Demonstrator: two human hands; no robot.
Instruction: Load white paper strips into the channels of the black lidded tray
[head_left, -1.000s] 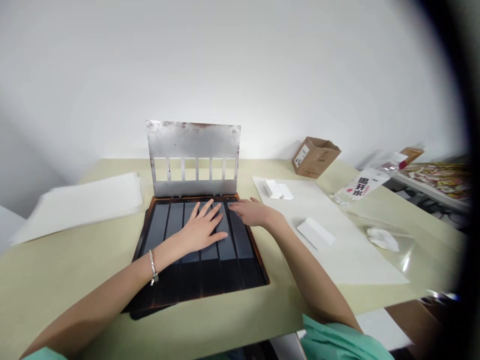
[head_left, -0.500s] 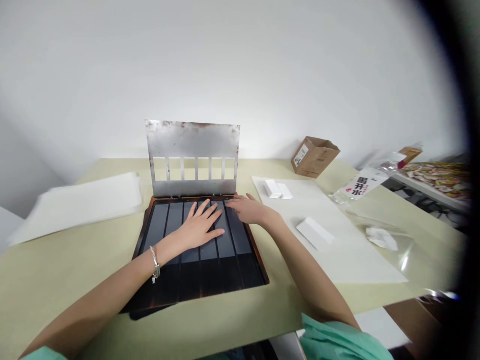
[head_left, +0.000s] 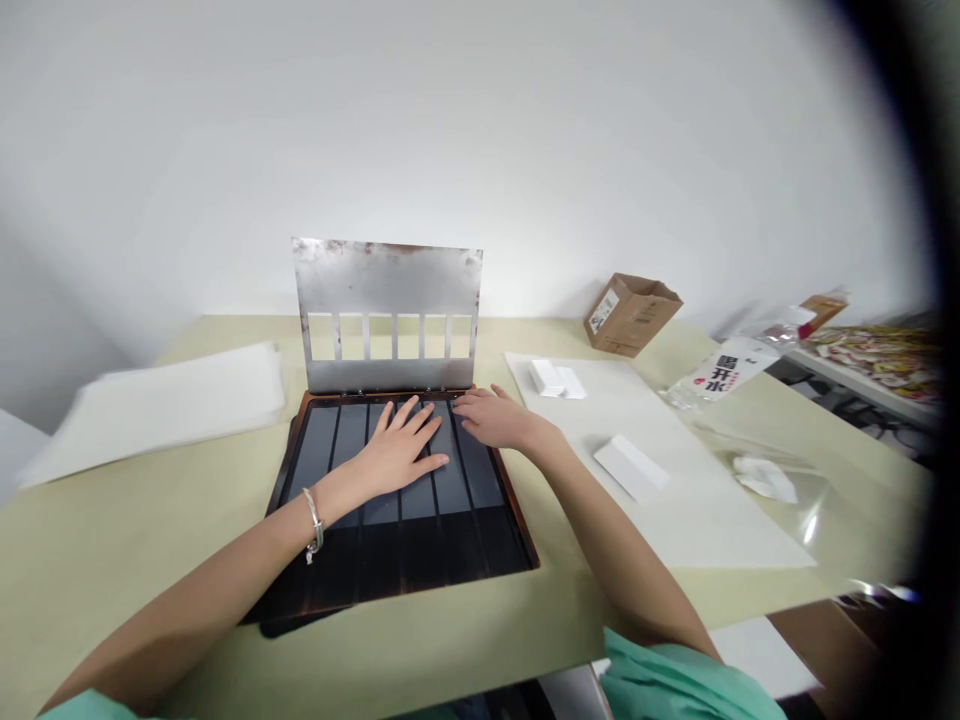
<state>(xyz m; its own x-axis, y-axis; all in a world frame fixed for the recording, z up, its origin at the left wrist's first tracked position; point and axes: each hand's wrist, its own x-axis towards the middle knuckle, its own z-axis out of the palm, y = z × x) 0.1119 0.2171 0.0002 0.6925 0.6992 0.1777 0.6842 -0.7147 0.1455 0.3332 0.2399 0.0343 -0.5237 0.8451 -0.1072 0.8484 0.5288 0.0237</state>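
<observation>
A flat black board (head_left: pixel 465 550) with narrow lengthwise strips and a brown rim lies on the table in front of me. Hinged to its far edge, a metal plate (head_left: pixel 390 290) with a row of rectangular cut-outs stands upright. My left hand (head_left: pixel 397 450) lies flat on the middle strips, fingers spread, a silver bracelet on its wrist. At the board's far right corner rests my right hand (head_left: pixel 491 415), its fingers stretched out and pointing left near the hinge side. Neither hand holds anything that I can see.
White sheets (head_left: pixel 165 405) lie to the left. On the right, a large white sheet (head_left: pixel 690 515) bears small white card stacks (head_left: pixel 555 379) and a folded white piece (head_left: pixel 630 465). Behind stands a brown paper bag (head_left: pixel 630 315). A clear bottle (head_left: pixel 724 370) lies farther right, near crumpled tissue (head_left: pixel 765 478).
Hardly anything differs. Both hands stay in the same places on the board, and the right fingers shift very slightly.
</observation>
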